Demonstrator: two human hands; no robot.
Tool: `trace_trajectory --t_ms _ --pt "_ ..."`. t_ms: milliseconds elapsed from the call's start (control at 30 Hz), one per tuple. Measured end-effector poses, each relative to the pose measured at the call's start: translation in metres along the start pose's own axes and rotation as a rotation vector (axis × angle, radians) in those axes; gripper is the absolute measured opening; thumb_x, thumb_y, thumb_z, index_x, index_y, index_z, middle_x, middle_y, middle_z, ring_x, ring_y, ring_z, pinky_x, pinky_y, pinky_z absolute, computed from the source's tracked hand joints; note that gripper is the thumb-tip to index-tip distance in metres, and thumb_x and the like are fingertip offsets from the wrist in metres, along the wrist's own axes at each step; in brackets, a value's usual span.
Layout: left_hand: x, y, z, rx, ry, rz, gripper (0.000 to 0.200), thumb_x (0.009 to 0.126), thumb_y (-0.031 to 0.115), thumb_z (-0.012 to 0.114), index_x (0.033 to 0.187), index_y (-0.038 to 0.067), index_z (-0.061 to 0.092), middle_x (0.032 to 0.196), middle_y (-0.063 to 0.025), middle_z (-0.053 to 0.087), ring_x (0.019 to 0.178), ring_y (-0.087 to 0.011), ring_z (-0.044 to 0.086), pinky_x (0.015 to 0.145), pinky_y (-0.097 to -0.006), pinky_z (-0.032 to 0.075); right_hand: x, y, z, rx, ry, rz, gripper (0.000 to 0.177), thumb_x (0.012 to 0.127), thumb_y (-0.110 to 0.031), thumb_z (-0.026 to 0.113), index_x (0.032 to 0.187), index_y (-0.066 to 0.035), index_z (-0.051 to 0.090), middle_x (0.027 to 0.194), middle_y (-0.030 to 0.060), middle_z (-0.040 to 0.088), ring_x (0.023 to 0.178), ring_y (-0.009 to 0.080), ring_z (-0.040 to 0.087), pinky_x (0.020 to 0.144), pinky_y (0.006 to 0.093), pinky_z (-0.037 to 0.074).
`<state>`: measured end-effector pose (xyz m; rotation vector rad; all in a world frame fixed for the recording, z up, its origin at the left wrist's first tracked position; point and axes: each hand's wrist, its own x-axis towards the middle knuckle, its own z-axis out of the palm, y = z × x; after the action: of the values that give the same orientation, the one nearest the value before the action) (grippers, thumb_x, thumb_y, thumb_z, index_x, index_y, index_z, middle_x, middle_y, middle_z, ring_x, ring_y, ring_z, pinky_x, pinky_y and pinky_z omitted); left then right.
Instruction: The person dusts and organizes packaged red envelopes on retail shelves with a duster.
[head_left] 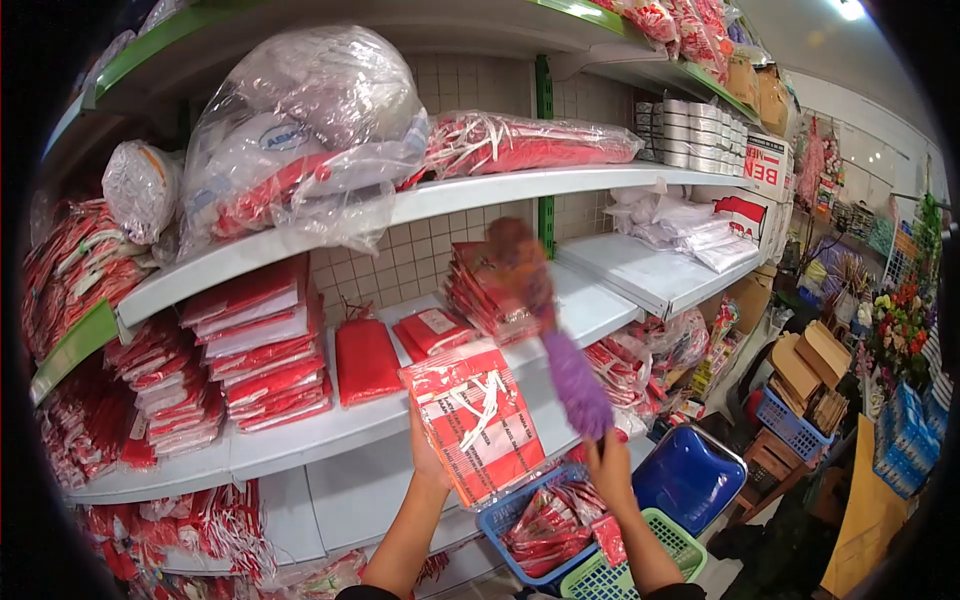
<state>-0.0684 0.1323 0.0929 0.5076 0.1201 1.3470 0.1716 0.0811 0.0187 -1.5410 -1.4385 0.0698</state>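
My left hand [428, 458] is closed on the edge of a flat red-and-white packet [470, 425] in clear plastic, with white strings showing on its front. My right hand [608, 470] grips the lower end of a duster [578, 385], purple near my fingers and brown at the far end. The duster is blurred, its brown tip over the middle shelf [580, 300]. Near that tip stands a stack of red packets [480, 300]. A red packet [367, 360] and a smaller red pack [435, 332] lie on the shelf behind the packet I hold.
Below my hands are a blue basket [490, 520] of red packets, a green basket [675, 535] and a blue plastic seat [690, 470]. Folded red packs [265, 350] are stacked at left. Large clear bags [310, 130] overhang the upper shelf edge [450, 195].
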Motion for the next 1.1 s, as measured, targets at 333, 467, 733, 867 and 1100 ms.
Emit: trace_trajectory --t_ms 333,467,733,867,1100 --pt "0.08 -0.002 -0.002 0.018 -0.063 0.001 0.058 0.089 0.054 0.035 0.122 0.007 0.047 0.117 -0.0112 0.055 0.102 -0.0258 0.056 0.089 -0.04 0.045 0.221 0.031 0.012 -0.352 -0.117 0.04 0.053 0.076 -0.007 0.051 0.126 0.004 0.038 0.115 0.027 0.045 0.093 0.0445 0.052 0.082 0.047 0.042" --pt "0.086 -0.013 -0.005 0.089 0.015 0.046 0.056 0.091 0.05 0.031 0.123 0.006 0.045 0.119 -0.0119 0.054 0.105 -0.0262 0.054 0.091 -0.0401 0.044 0.229 0.024 0.027 -0.714 -0.102 -0.097 0.053 0.078 -0.017 0.055 0.125 0.002 0.042 0.115 0.0256 0.045 0.106 0.0413 0.046 0.088 0.0483 0.036" --pt "0.105 -0.02 0.035 0.391 -0.122 -0.047 0.051 0.095 0.042 0.031 0.134 0.01 0.032 0.131 -0.0098 0.042 0.117 -0.0232 0.044 0.094 -0.038 0.041 0.145 -0.096 0.009 0.458 -0.382 -0.548 0.066 0.083 -0.024 0.056 0.135 0.002 0.024 0.133 0.0243 0.033 0.123 0.0345 0.036 0.1 0.0396 0.03" --pt "0.11 -0.024 0.066 0.64 -0.178 -0.042 0.058 0.093 0.048 0.031 0.141 0.017 0.02 0.14 -0.011 0.029 0.126 -0.022 0.031 0.101 -0.0444 0.028 0.146 -0.093 0.022 0.744 -0.361 -0.299 0.059 0.084 -0.012 0.048 0.135 0.003 0.024 0.129 0.0195 0.04 0.119 0.0275 0.04 0.099 0.0344 0.031" --pt "0.135 0.006 0.057 0.965 -0.025 0.15 0.055 0.09 0.028 0.05 0.138 0.011 0.03 0.136 -0.0149 0.034 0.123 -0.0205 0.036 0.103 -0.0362 0.024 0.239 -0.042 0.026 1.347 -0.345 0.079 0.054 0.079 -0.002 0.045 0.132 -0.001 0.035 0.115 0.0085 0.053 0.096 0.012 0.054 0.081 0.0244 0.044"
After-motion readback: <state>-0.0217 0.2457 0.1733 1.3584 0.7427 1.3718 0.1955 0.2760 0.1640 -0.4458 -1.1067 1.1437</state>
